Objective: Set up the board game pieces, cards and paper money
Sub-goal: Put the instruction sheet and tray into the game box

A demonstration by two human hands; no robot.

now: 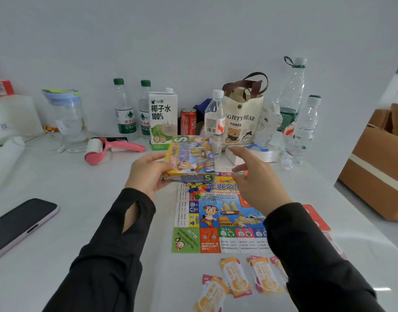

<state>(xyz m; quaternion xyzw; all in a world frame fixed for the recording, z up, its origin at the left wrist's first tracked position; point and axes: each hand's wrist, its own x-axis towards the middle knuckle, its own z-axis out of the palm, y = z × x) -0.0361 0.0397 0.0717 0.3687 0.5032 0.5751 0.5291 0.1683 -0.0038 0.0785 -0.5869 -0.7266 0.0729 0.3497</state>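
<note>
My left hand (146, 174) grips the colourful game box (190, 161) by its left end and holds it tilted above the far edge of the paper game board (218, 212). Small coloured plastic pieces (196, 189) lie in a heap on the board right under the box. My right hand (254, 179) hovers just right of the box with its fingers relaxed, and whether it holds anything I cannot tell. Orange and white paper cards (236, 278) lie in small groups near the table's front edge. A red card stack (317, 217) lies right of the board, partly behind my right sleeve.
Along the back wall stand water bottles (123, 113), a coconut water carton (163, 118), a red can (188, 121), a tote bag (243, 118) and a jug (69, 120). A pink lint roller (112, 149) and a phone (17, 226) lie left. Cardboard boxes (373, 165) stand right.
</note>
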